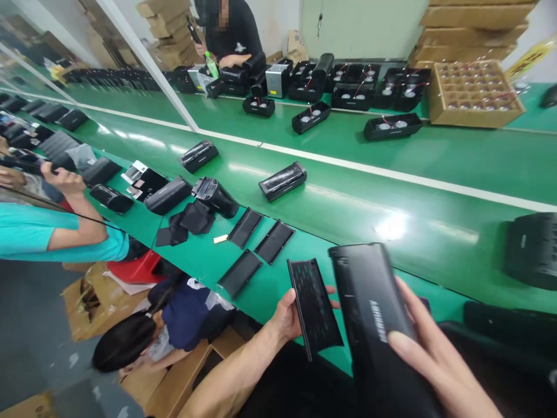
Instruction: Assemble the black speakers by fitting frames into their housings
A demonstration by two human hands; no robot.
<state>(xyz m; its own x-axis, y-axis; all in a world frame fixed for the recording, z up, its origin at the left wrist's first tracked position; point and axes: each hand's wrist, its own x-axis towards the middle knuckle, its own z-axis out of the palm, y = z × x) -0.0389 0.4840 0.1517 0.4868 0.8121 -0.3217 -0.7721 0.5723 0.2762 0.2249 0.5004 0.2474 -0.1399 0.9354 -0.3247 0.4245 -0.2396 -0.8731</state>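
Note:
My left hand (pixel 284 318) is closed on the edge of a thin black curved panel (pixel 317 310), its inner side facing me. Beside it, my right hand (pixel 429 342) grips a long black speaker housing (pixel 363 284) with pale lettering on its front. Panel and housing are close together; whether they touch I cannot tell. Past my left hand, similar black panels (pixel 274 241) lie on the green bench (pixel 270 290), next to a small cream-coloured strip (pixel 220 238). Farther left are a heap of black sheets (pixel 195 217) and a tilted housing (pixel 215 196).
Black speakers (pixel 284 181) sit on the green conveyor (pixel 348 203). Across it are open housings with wired drivers (pixel 394 126) and a partitioned carton (pixel 476 93). A co-worker in black (pixel 237 32) is opposite; a turquoise sleeve (pixel 26 232) and a crouching person (pixel 187 319) are at left.

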